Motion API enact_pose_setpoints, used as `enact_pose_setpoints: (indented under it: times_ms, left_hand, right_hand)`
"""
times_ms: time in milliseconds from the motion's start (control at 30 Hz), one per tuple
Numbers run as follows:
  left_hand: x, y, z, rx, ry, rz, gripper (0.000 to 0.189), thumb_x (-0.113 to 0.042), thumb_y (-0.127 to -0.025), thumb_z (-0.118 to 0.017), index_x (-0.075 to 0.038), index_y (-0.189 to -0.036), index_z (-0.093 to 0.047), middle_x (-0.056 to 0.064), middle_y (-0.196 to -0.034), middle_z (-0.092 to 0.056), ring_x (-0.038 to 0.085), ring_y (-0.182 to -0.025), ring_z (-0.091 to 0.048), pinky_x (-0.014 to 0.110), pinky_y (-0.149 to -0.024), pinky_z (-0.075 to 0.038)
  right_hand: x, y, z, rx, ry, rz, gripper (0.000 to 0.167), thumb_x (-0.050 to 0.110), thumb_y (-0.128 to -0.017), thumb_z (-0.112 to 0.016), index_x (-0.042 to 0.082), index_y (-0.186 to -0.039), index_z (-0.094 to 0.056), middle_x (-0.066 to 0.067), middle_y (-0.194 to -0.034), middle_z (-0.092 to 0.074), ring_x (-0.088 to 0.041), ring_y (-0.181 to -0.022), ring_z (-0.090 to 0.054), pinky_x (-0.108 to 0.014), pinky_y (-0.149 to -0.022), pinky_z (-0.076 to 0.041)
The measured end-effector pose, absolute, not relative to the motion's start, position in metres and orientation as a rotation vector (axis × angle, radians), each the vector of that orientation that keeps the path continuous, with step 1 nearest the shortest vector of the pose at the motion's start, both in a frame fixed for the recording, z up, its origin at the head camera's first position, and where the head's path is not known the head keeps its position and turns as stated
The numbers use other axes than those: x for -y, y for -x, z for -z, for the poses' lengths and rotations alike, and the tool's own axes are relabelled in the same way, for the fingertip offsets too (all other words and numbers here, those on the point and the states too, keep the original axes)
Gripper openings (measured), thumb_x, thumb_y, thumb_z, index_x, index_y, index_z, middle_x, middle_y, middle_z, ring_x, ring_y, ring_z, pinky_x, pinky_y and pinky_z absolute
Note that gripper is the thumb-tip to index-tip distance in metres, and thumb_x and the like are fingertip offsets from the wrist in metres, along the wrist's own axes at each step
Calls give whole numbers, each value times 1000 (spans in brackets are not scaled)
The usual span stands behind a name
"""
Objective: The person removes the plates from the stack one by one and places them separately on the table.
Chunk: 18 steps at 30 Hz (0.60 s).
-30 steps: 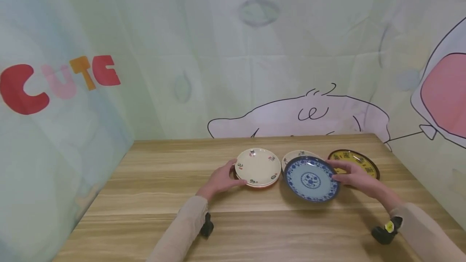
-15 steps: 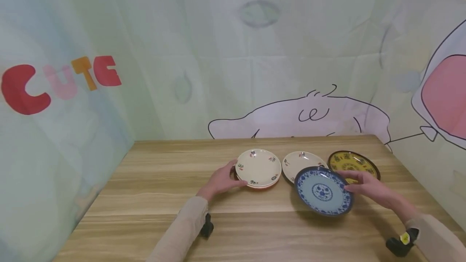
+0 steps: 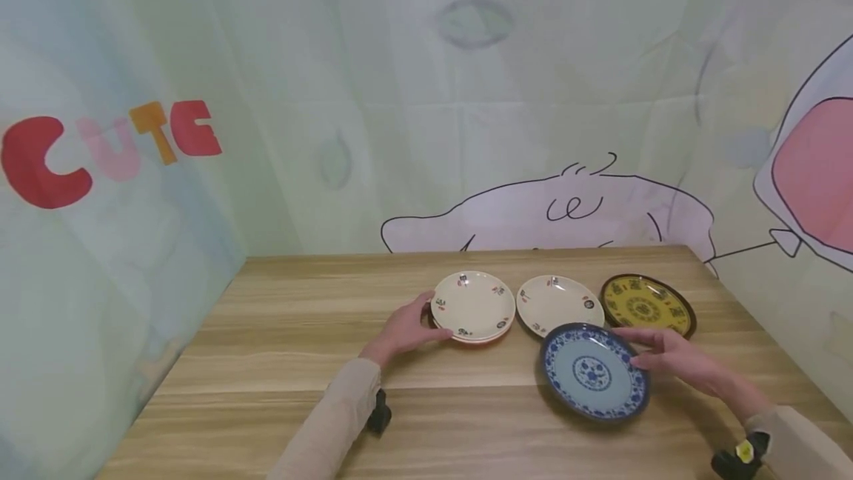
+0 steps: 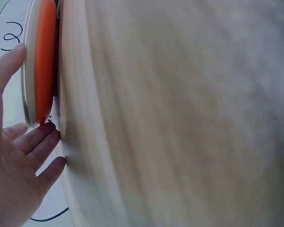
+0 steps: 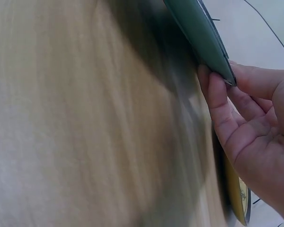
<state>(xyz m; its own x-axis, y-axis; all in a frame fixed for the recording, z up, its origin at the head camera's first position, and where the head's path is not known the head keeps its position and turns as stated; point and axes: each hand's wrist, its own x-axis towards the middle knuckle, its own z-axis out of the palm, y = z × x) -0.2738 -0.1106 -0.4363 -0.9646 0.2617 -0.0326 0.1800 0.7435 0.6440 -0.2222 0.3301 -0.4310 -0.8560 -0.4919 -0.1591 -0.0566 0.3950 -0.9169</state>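
Pinched at its right rim by my right hand [image 3: 676, 361] is a blue-and-white patterned plate [image 3: 591, 373]. It tilts above the table, and its green-looking underside [image 5: 201, 40] shows in the right wrist view, thumb on one face and fingers on the other. My left hand [image 3: 405, 328] touches the left edge of a small stack, its fingers fairly straight and spread. On top of that stack lies a cream plate [image 3: 473, 306] with small printed motifs; an orange-sided dish [image 4: 45, 61] sits beneath it in the left wrist view.
A second cream plate [image 3: 558, 305] lies right of the stack, partly covered by the blue plate. Farther right is a yellow plate with a dark rim [image 3: 646, 306]. The wooden table [image 3: 300, 324] ends at a printed curtain [image 3: 320, 95].
My right hand has moved the blue plate toward me and slightly right, uncovering more of the second cream plate. The left hand and the stack have stayed in place.
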Motion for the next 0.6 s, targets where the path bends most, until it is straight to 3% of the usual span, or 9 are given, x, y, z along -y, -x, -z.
enact_pose_setpoints:
  times_ms: [133, 200, 400, 600]
  left_hand:
    - [110, 274, 435, -2819, -357, -1024, 91, -48, -72, -71, -6, -141, -29, 14, -137, -43, 28, -127, -38, 46, -106, -28]
    - [111, 274, 436, -2821, -358, -1025, 92, -48, -71, -71, -6, -141, -29, 14, -137, -43, 29, -127, -38, 46, -106, -28]
    - [113, 276, 440, -2831, -373, -1015, 92, -50, -71, -70, -6, -141, -29, 14, -135, -46, 29, -126, -39, 46, -106, -29]
    - [113, 277, 442, -2834, -381, -1018, 93, -51, -71, -70, -6, -141, -29, 14, -134, -46, 29, -126, -39, 46, -106, -29]
  right_hand:
    - [-329, 220, 433, -2279, 490, 1420, 61, 15, -83, -61, -6, -134, -34, -33, -137, -28, -44, -120, -37, -42, -92, -45]
    - [-328, 219, 434, -2278, 499, 1412, 61, 15, -84, -60, -6, -134, -34, -34, -136, -29, -40, -119, -41, -47, -93, -43]
    - [-326, 217, 440, -2220, 523, 1432, 62, 13, -83, -61, -7, -135, -33, -35, -137, -26, -2, -107, -52, -28, -91, -46]
    - [-326, 217, 445, -2188, 553, 1468, 62, 11, -83, -61, -10, -133, -32, -38, -134, -26, -2, -101, -56, -22, -85, -48]
